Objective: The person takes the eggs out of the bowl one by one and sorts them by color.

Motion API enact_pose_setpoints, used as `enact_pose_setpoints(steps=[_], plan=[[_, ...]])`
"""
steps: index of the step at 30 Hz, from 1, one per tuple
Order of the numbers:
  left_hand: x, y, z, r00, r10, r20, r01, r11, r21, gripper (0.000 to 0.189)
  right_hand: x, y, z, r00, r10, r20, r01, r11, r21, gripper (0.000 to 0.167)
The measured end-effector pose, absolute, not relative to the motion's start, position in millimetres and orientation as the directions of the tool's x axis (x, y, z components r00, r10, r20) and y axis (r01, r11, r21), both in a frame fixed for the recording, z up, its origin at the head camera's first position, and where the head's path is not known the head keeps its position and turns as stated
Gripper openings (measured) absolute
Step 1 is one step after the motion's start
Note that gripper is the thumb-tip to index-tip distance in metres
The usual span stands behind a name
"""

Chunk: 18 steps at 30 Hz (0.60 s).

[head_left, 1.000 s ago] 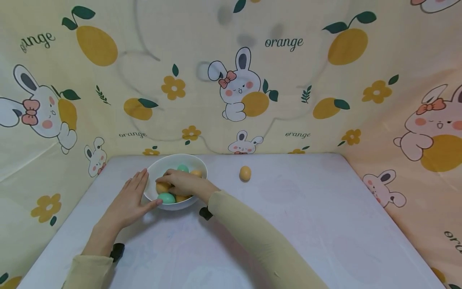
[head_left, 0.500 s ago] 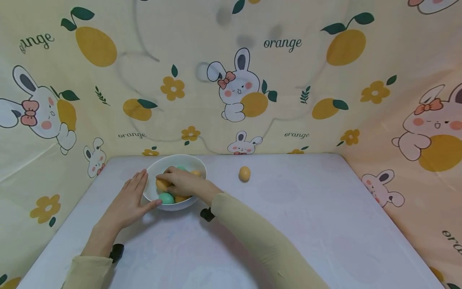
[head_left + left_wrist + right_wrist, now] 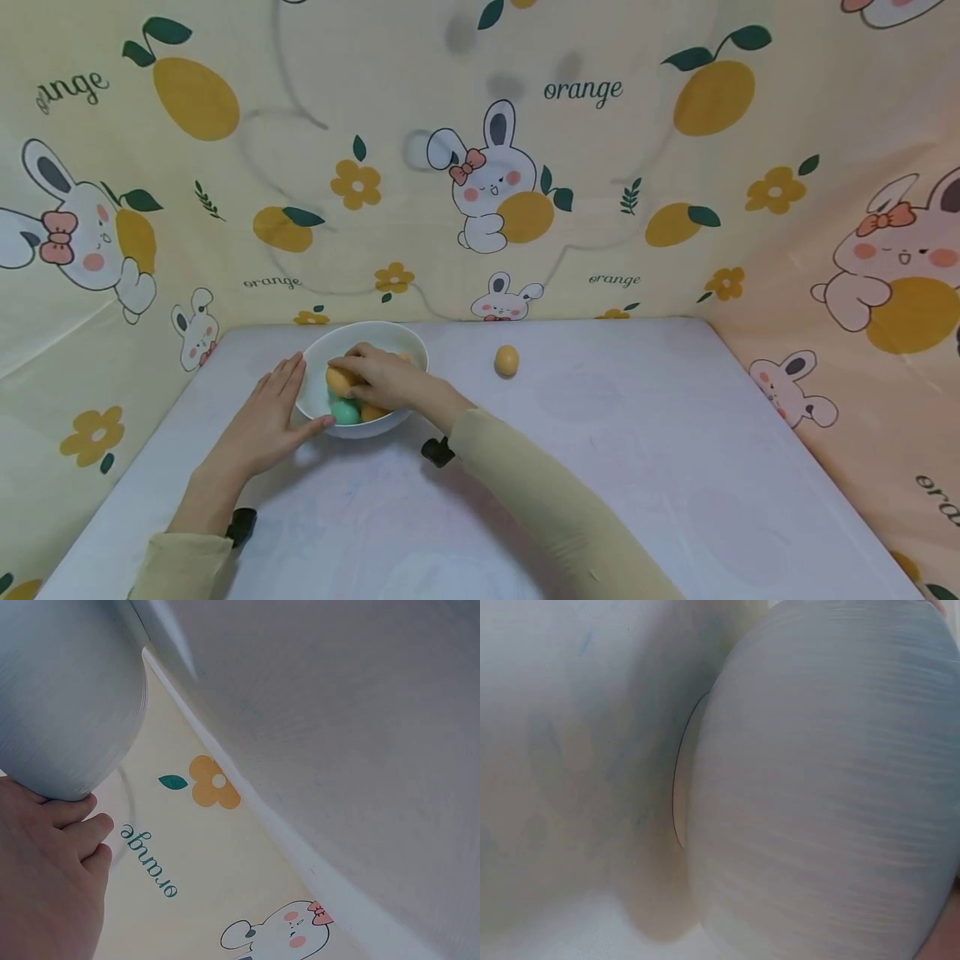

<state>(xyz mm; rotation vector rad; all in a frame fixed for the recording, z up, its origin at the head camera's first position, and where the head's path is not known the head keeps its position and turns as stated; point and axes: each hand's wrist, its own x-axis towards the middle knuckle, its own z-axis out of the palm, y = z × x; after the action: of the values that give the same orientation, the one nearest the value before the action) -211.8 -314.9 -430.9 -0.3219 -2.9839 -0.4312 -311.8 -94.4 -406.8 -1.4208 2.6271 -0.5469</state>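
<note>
A white bowl (image 3: 378, 333) stands at the back left of the table with several egg-shaped things in it. My left hand (image 3: 258, 425) rests against its left side, fingers straight, thumb at the front rim. The left wrist view shows those fingertips touching the bowl's outer wall (image 3: 71, 690). Inside the bowl my right hand (image 3: 390, 379) pinches a yellow-orange egg (image 3: 341, 381) between thumb and fingers. Near it lie a green egg (image 3: 346, 412) and another yellow-orange egg (image 3: 371, 412); the right hand hides part of the contents. In the right wrist view the bowl's outside (image 3: 817, 780) fills most of the frame.
A single yellow-orange egg (image 3: 507, 361) lies on the white tabletop (image 3: 637, 450), right of the bowl. Behind the table and along its sides hangs a printed cloth (image 3: 600, 167) with rabbits and oranges.
The right hand, pinching the yellow-orange egg, has shifted slightly within the bowl, and its forearm has edged right. The left hand stays at the bowl. The head view has drifted a little.
</note>
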Motion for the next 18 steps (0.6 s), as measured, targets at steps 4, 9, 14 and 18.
enact_pose_setpoints(steps=[4, 9, 14, 18], plan=[[-211, -315, -431, -0.972, 0.193, 0.135, 0.223, 0.938, 0.267, 0.112, -310, -89, -406, -0.574, -0.812, 0.103, -0.777, 0.501, -0.381, 0.057], [-211, -315, -431, -0.972, 0.191, 0.138, 0.222, 0.938, 0.266, 0.112, -305, -82, -403, -0.589, -0.795, 0.145, -0.760, 0.484, -0.434, 0.058], [-211, -315, -431, -0.972, 0.189, 0.136, 0.219, 0.940, 0.262, 0.112, -300, -74, -403, -0.605, -0.774, 0.186, -0.743, 0.464, -0.482, 0.058], [-212, -315, -431, -0.972, 0.190, 0.136, 0.220, 0.939, 0.263, 0.112, -296, -64, -404, -0.617, -0.749, 0.240, -0.733, 0.437, -0.522, 0.059]])
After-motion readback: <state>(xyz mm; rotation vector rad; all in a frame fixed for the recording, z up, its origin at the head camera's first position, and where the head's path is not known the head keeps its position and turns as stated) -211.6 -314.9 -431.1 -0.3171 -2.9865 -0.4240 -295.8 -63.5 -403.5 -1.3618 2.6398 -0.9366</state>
